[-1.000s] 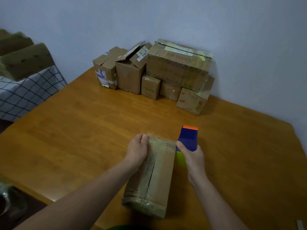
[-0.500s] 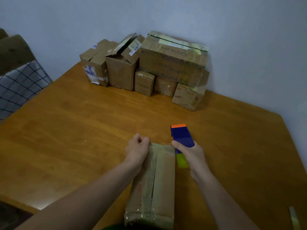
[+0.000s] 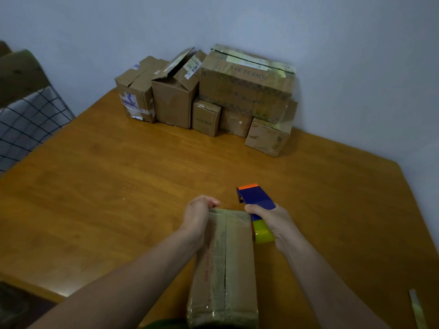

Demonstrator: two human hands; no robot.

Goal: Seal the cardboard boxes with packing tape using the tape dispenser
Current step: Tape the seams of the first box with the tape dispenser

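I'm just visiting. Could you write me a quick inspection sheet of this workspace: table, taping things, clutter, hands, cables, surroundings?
Surface: brown wooden table, glossy.
Job's things: box lying at the near edge, top seam showing; blue dispenser with an orange tip, beside the box's far right corner.
Clutter: stack of cardboard boxes against the wall, one with its flaps open; pale strip near the right edge.
Hands: left hand grips the box's far end; right hand holds the dispenser.
Cables: nothing seen.
Surroundings: pale wall; checked cloth at the left.
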